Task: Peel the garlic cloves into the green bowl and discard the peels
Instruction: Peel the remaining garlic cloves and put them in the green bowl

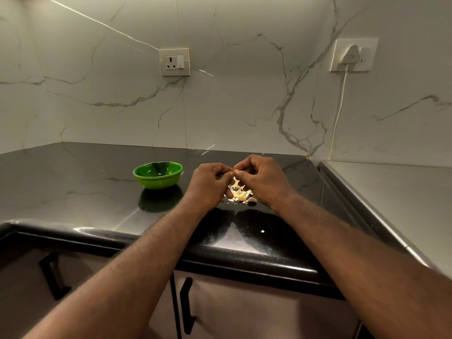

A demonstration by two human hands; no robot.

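Note:
A green bowl (pixel 157 175) stands on the black countertop, left of my hands. My left hand (pixel 209 183) and my right hand (pixel 260 178) meet fingertip to fingertip above the counter and pinch a small garlic clove (pixel 236 172) between them; most of the clove is hidden by the fingers. Under the hands lies a little heap of pale garlic peels and cloves (pixel 241 194). What is inside the bowl cannot be made out.
The black countertop (pixel 73 182) runs into a marble-walled corner. A steel surface (pixel 391 199) borders it on the right. A wall socket (pixel 174 61) and a plugged white cable (pixel 340 106) are on the wall. One peel flake (pixel 262 231) lies near the front edge.

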